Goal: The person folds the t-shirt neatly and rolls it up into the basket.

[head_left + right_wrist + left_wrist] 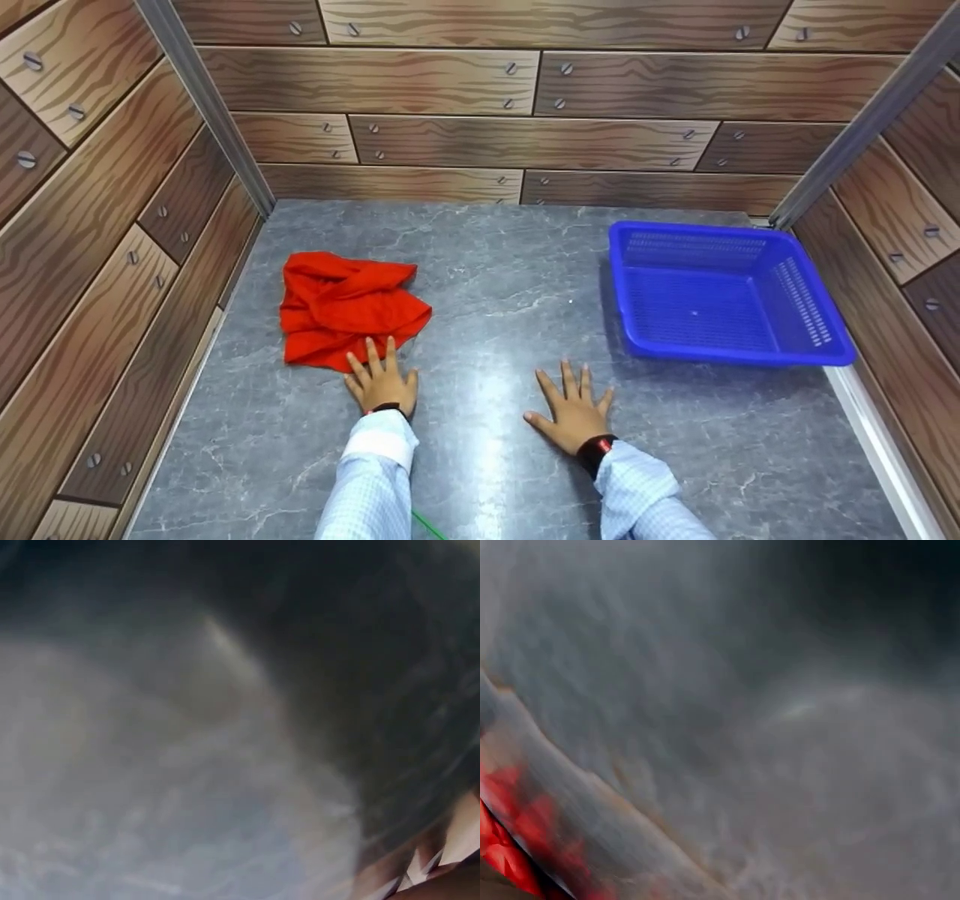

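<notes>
A crumpled red cloth (345, 307) lies on the left part of the grey marbled table. My left hand (386, 386) is spread palm down beside it, its fingertips at the cloth's near edge; whether they press on the fabric I cannot tell. Palm down too, my right hand (574, 412) rests on the bare tabletop with its fingers spread and holds nothing. In the left wrist view a blurred bit of red cloth (506, 855) shows at the lower left corner. The right wrist view is mostly blurred grey surface.
At the right, beyond my right hand, stands a blue plastic basket (739, 360) with slotted walls and nothing visible inside. Wood-patterned panels (450, 82) enclose the table (495, 262) at the back and both sides. A thin green cord (429, 523) lies near the front edge.
</notes>
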### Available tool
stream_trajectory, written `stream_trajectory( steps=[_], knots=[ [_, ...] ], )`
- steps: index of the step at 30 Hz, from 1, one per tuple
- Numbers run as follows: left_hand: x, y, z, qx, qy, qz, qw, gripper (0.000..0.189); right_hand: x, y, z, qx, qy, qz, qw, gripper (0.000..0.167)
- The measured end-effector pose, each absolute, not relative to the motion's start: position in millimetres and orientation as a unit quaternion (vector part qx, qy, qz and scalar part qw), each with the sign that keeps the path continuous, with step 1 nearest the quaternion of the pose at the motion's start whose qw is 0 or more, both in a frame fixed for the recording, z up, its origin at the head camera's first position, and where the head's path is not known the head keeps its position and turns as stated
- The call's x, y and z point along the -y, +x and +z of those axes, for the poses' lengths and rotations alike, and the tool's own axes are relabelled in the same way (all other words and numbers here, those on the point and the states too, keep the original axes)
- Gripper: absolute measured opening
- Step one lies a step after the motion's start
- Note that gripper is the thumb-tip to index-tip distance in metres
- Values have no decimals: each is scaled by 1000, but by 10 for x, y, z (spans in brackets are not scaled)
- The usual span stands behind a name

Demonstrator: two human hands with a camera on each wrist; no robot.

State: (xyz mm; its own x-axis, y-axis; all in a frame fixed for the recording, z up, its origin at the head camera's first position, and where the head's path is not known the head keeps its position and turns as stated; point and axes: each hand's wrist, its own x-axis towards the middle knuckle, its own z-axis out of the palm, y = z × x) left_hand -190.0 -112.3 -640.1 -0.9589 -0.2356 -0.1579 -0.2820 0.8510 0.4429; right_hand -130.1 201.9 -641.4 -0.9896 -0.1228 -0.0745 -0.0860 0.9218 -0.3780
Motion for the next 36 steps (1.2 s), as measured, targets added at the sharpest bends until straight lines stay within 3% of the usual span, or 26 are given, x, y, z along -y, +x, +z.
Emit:
stream_trajectory(
  steps=[5,16,26,36],
  knots=[
    [1135,-1921,-6386,-962,-131,232,55,67,-2030,-1310,-6406,-979,-53,-188,51,79],
    [1102,-1897,-6298,-967,-127,221,-5,39,-1998,-1323,-6273,-981,-47,-177,63,75],
    [1069,-1828,-6344,-964,-69,231,-115,18,-1994,-1353,-6240,-976,-52,-210,20,60],
    [954,-1768,-6387,-934,1,280,-223,12,-1914,-1404,-6164,-971,-70,-228,-27,55]
  ],
)
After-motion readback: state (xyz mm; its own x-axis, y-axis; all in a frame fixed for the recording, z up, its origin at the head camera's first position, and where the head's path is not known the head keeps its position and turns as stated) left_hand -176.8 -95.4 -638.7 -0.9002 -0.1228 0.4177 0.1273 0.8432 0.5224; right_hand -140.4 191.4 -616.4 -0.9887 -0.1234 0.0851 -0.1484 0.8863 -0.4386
